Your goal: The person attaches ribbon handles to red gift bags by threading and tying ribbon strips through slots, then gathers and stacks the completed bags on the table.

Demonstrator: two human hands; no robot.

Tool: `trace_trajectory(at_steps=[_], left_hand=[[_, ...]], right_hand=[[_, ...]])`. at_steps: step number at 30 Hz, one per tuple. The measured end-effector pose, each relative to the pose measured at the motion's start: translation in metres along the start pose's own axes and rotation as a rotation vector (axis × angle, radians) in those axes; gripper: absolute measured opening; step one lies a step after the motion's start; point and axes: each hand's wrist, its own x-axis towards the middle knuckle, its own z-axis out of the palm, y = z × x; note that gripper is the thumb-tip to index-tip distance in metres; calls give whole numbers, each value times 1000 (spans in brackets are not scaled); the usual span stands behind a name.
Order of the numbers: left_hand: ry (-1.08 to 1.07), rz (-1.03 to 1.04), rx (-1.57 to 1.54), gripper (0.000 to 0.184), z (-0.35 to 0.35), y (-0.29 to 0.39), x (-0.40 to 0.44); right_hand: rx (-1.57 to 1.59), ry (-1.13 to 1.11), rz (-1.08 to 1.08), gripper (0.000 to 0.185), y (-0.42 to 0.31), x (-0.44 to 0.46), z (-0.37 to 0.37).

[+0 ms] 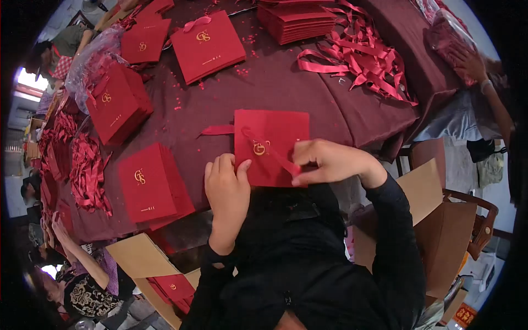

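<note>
A red gift bag [275, 122] with a gold monogram lies flat at the table edge in front of me. My left hand [226, 184] is closed at its left edge, thumb on the front and fingers curled beside it. With thumb and fingers pinched, my right hand [333, 161] holds a red ribbon [275, 153] over the lower right of the bag. The ribbon runs diagonally up across the monogram. Another ribbon end [218, 130] sticks out past the bag's left side.
A maroon cloth [181, 118] covers the table. Stacked red bags [147, 184] stand left, more [208, 47] farther back. Loose ribbons heap at the right [374, 63] and left [88, 173]. Cardboard boxes [135, 256] flank me. Other people's arms [495, 104] show at both sides.
</note>
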Motion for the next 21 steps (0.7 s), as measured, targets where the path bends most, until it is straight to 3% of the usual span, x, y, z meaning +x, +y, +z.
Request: trace_trajectory(at_steps=[3,5,6,8,9,11,12,14,17,18,21], left_hand=[[-23,-115,-188,23,5,-7,8],[19,-204,-297,22,9,-10,8],[12,-205,-294,22,8,-8,8],[23,-283,-304,18,3,-1,13],[21,-279,-301,18,4,-1,14],[7,-402,-531,16,7,-2,14],[6,-403,-529,16,7,-4,13],[-6,-343,-784,16,5,-11,12],[-118,-353,-867,18,-5,-11,11],[-116,-352,-865,18,-6,-12,10],[-157,-360,-927,18,-5,-12,7]], right_hand=[[193,-193,120,20,-4,-27,1],[382,-166,26,19,-4,-37,4],[514,-210,39,20,-7,-41,2],[738,-326,-184,21,-2,-37,11],[954,-354,-192,21,-3,-34,22],[874,-252,-219,20,-8,-26,36],[696,-137,-197,19,-18,-21,36],[701,119,-52,20,-26,-11,43],[596,526,107,18,-21,15,56],[459,669,62,17,-17,25,63],[458,734,116,17,-12,33,69]])
